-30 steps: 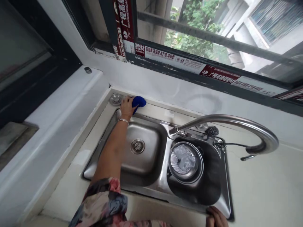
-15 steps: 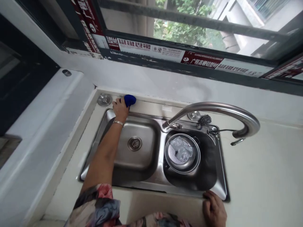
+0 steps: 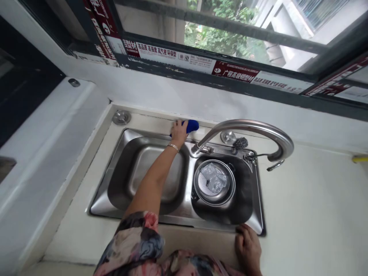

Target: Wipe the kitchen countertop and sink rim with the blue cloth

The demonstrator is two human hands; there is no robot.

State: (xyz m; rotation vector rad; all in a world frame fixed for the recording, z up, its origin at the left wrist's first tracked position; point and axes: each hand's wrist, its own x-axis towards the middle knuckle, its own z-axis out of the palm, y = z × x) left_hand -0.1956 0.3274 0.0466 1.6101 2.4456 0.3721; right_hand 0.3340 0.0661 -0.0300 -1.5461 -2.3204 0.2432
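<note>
On the narrow ledge behind the sink, my left hand (image 3: 178, 132) is closed over a bunched blue cloth (image 3: 192, 125), pressing it on the counter surface. My left arm reaches across the left basin (image 3: 156, 180) and hides part of it. At the front right of the sink, my right hand (image 3: 248, 247) rests on the counter by the metal rim, its fingers curled in. Just right of the cloth rises the steel faucet (image 3: 244, 123). In the right basin sits a metal pot with a perforated strainer (image 3: 204, 183), and a crumpled clear plastic piece (image 3: 215, 178) lies inside.
A round steel drain stopper (image 3: 121, 117) lies at the back left corner, and another (image 3: 228, 137) is behind the faucet, beside a steel wool scrubber (image 3: 240, 143). A window frame (image 3: 201, 63) runs above the back wall. A yellow object (image 3: 360, 158) shows at the right edge.
My left hand has slid the blue cloth rightward along the back ledge, toward the faucet. My right hand stays by the front rim. The view has shifted slightly.
</note>
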